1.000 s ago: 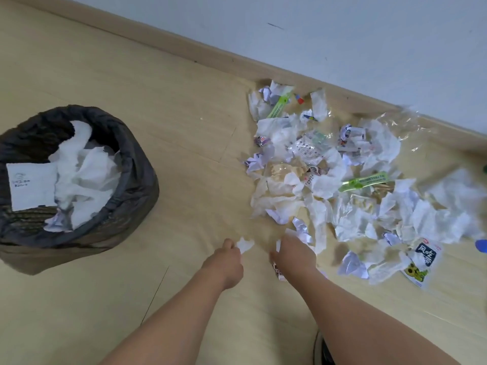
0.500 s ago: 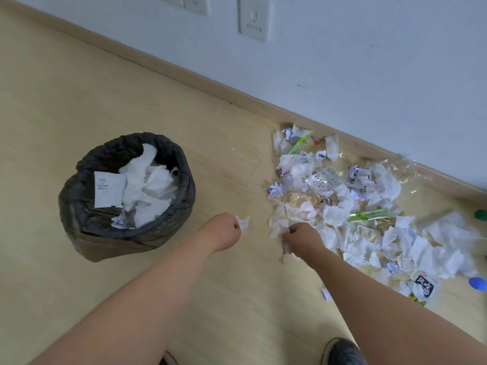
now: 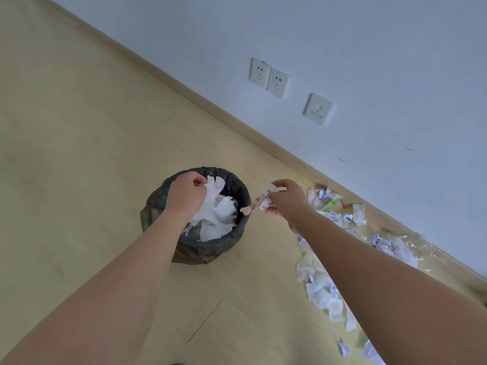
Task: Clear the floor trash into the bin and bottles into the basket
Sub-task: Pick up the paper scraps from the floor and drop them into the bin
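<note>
**Dropping scraps into the bin**

Left hand (image 3: 187, 194) over the bin (image 3: 158, 206), fingers pinching a white tissue (image 3: 214, 189) that hangs above the mouth. Right hand (image 3: 286, 198) just beside the rim, gripping a printed wrapper (image 3: 257, 204) plus a white scrap; wrapper tip barely past the edge. Best to shift right hand further over the opening before letting go, else likely to land on the floor (image 3: 79, 154). Bin fairly full of paper, so release low. Open floor left and front; wall (image 3: 369, 48) behind. Trash pile (image 3: 324, 293) to the right along the skirting. No bottles or basket in view.
</note>
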The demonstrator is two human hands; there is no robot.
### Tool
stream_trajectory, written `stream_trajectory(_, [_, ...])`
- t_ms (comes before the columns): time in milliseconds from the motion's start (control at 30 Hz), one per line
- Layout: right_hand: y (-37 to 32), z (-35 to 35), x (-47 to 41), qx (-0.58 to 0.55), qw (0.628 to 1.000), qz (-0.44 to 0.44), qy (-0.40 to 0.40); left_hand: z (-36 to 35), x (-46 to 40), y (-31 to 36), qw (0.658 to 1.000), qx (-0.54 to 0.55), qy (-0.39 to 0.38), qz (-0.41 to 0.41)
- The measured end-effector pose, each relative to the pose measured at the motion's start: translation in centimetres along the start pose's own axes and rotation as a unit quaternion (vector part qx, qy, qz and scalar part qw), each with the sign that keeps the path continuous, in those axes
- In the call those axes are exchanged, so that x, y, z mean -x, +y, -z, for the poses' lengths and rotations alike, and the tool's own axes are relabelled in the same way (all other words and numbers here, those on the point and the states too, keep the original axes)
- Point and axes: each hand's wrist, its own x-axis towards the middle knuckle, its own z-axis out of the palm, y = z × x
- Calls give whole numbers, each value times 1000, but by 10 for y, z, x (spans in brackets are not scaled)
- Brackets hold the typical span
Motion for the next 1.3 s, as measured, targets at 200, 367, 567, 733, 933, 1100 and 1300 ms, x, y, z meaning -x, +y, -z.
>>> stream_trajectory(200, [-24,-76,-18,199,969,148,-17,4,-7,-75,992,-117,-44,-8])
stream_trajectory(367, [10,-127,-53,363,911,180,-70,-22,-16,-95,921,-356,-107,-117])
stream_trajectory(567, [16,-118,-50,324,924,189,-77,-28,-24,-87,948,-315,16,-49])
stream_trajectory(733, [32,-12,-41,309,937,163,25,-63,-2,-38,960,-251,84,-89])
stream_trajectory(933, [127,134,-8,346,935,-3,81,-171,51,29,942,-229,-123,-210])
stream_trajectory(1100, [248,186,16,357,917,-176,30,-288,99,35,879,-267,-350,-184])
stream_trajectory(1300, [354,173,39,364,888,-277,-52,-386,143,-4,770,-426,-394,-266])
